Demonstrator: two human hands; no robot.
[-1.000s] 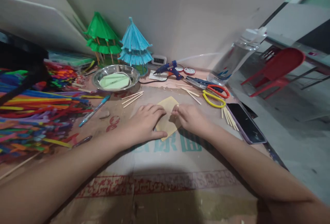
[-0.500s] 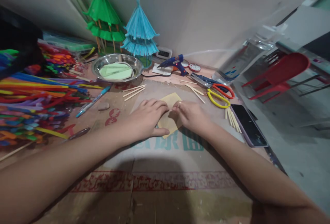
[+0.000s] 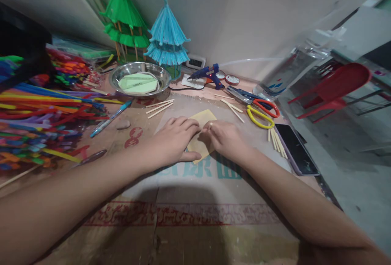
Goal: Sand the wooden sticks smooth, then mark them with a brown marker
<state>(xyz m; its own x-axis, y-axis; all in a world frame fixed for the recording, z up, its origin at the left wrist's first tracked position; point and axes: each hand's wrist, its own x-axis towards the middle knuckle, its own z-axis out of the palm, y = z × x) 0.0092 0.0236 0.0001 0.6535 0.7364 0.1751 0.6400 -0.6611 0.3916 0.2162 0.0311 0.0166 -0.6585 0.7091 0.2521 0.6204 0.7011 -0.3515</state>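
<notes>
A yellow piece of paper [image 3: 205,117] lies on the work surface between my hands. My left hand [image 3: 179,139] rests flat over its left side, fingers stretched out and thumb apart. Over the paper's right part, my right hand [image 3: 225,138] is closed in a pinch on a thin wooden stick [image 3: 210,124]; only a pale end shows above the fingers, the rest hidden. Similar loose sticks [image 3: 160,108] lie beyond my left hand, and more sticks [image 3: 232,110] lie beyond my right.
A metal bowl [image 3: 112,78] holds pale green paper pieces. Behind stand green [image 3: 124,16] and blue [image 3: 167,33] tiered models. A glue gun [image 3: 206,73], yellow-and-orange-handled scissors [image 3: 259,116], a phone [image 3: 296,149] and a water jug [image 3: 290,67] are rightward; pipe cleaners [image 3: 39,122] pile left.
The view has shifted slightly, so background things sit a little differently. Both hands stay over the yellow paper; my right hand's fingers have tilted slightly.
</notes>
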